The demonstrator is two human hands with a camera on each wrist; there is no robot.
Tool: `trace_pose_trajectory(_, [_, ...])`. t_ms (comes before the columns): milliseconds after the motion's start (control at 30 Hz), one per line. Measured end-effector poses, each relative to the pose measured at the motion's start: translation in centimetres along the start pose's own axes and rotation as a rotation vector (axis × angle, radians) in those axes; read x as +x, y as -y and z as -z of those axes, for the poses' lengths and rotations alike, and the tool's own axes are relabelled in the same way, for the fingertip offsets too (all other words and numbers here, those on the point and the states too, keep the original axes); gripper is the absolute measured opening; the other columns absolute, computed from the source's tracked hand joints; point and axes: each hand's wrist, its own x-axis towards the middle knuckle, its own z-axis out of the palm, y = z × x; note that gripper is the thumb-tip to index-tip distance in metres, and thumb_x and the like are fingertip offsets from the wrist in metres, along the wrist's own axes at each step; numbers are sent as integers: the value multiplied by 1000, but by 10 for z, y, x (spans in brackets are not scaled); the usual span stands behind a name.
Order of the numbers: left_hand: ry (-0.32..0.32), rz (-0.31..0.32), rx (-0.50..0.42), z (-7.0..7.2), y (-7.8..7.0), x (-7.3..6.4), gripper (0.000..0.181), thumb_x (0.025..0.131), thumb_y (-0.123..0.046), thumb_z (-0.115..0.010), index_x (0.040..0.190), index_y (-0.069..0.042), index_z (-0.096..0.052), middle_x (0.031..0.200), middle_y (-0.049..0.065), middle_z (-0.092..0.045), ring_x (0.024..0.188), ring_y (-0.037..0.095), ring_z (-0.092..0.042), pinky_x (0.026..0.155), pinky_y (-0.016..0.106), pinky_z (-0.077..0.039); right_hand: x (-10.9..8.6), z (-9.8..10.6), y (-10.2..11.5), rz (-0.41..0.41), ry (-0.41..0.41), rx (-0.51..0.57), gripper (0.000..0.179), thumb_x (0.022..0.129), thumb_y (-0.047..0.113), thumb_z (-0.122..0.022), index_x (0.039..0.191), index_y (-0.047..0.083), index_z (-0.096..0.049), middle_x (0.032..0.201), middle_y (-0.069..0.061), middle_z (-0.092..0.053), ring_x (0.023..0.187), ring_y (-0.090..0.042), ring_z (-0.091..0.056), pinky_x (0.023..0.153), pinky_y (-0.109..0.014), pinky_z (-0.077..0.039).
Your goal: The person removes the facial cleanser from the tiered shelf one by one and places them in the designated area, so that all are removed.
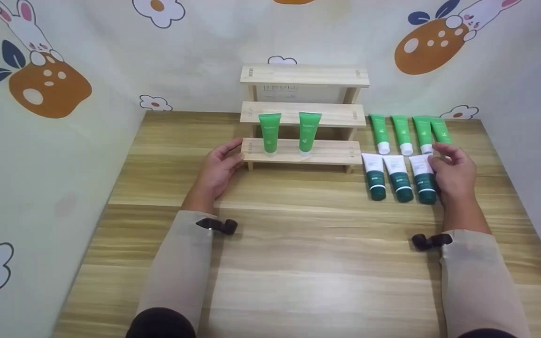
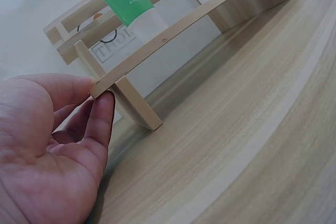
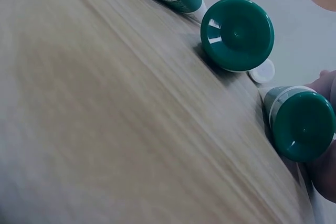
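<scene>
My left hand (image 1: pixel 221 169) pinches the left end of the lowest step of a wooden three-tier display stand (image 1: pixel 303 75), thumb and fingers about the board's edge in the left wrist view. Two green squeeze tubes stand upright on that step, a left one (image 1: pixel 270 134) and a right one (image 1: pixel 309 134). At the right of the table, my right hand (image 1: pixel 456 173) grips the upper end of a white and dark-green squeeze tube (image 1: pixel 424 180). That tube's dark-green cap (image 3: pixel 304 127) faces the right wrist camera, with fingers partly hidden behind it.
Left of the gripped tube lie two more white and dark-green tubes (image 1: pixel 398 180). Behind them several green tubes with white caps (image 1: pixel 402 134) lie in a row, the rightmost partly covered by my right hand. A patterned cloth (image 1: pixel 195 56) hangs behind the wooden table (image 1: pixel 317 263).
</scene>
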Motion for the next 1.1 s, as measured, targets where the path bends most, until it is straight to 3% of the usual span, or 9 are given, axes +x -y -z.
trace_pose_trajectory(233, [-1,-8,3,0,0,0,53,103,5,-61,155,0,-52,166,12,-47,116,10,-65,96,20,-61,0,0,1,-16,-20,24,41,103,29,-72,144,33,-66,165,9,-49,141,-13,-46,123,-34,-37])
trace_pose_trajectory(500, [-3,-2,1,0,-1,0,53,104,5,-61,155,0,-52,167,12,-46,121,12,-64,100,21,-60,1,0,1,4,-31,-36,41,103,32,-72,144,32,-65,151,14,-59,139,-12,-50,112,-28,-41])
trace_pose_trajectory(800, [-4,5,14,0,-1,-2,52,103,4,-63,154,-2,-54,166,9,-48,126,15,-63,102,23,-60,-2,-4,0,49,-44,9,37,103,28,-72,140,26,-68,140,13,-61,128,-9,-54,103,-25,-47])
trace_pose_trajectory(1100, [-10,8,21,-2,-2,-3,52,103,3,-62,155,-3,-54,167,9,-47,128,17,-64,103,25,-60,-2,-9,1,41,-39,15,36,102,31,-73,138,27,-69,141,10,-61,124,-9,-55,103,-26,-48])
